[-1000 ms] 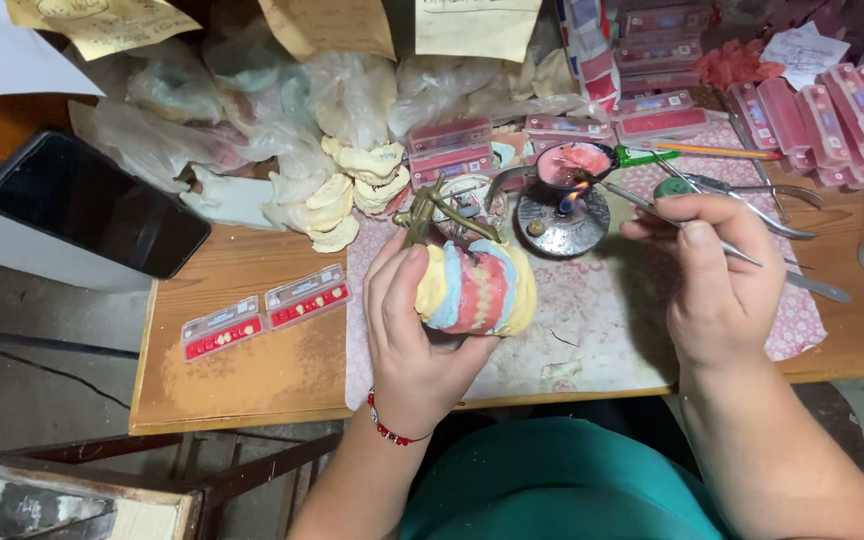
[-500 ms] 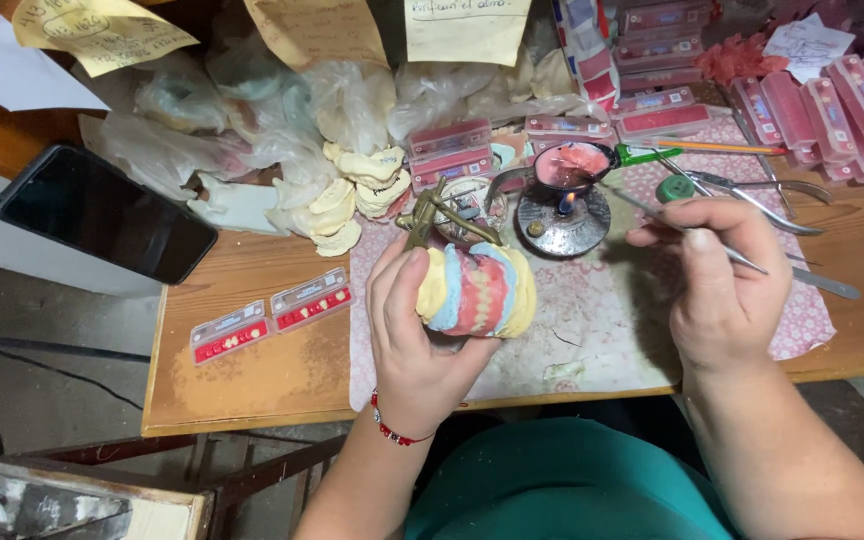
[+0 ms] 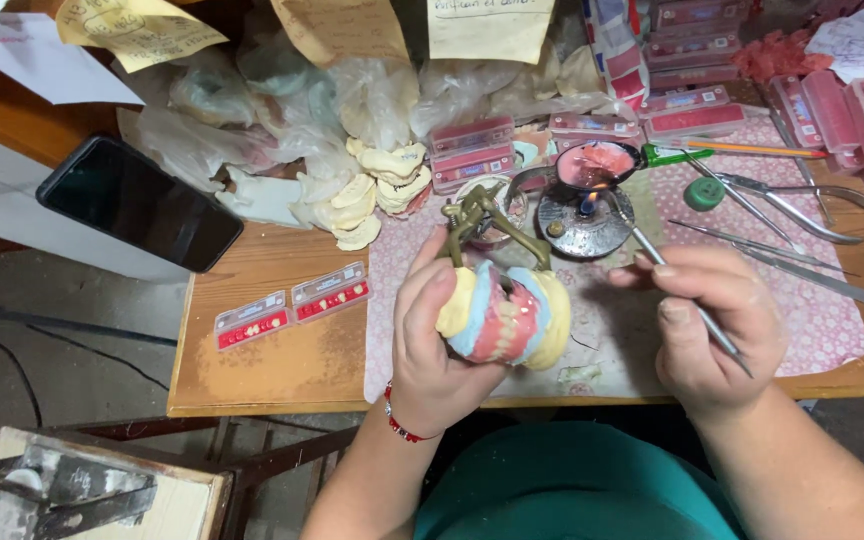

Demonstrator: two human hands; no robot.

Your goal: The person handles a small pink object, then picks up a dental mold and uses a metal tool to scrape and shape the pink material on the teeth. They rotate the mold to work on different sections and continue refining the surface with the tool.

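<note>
Gripping the dental model (image 3: 505, 318), the left hand (image 3: 432, 340) is closed; the right hand (image 3: 714, 322) pinches a metal tool (image 3: 652, 252) near the burner (image 3: 584, 217).

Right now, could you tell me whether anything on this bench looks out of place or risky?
The black phone overhangs the bench's left edge. A small flame burns under the pink wax dish, close to plastic bags and paper notes.

A worn wooden bench (image 3: 282, 360) fills the view; a patterned pink cloth (image 3: 832, 320) covers its right part; below, at left — a dim grey floor (image 3: 72, 340).
</note>
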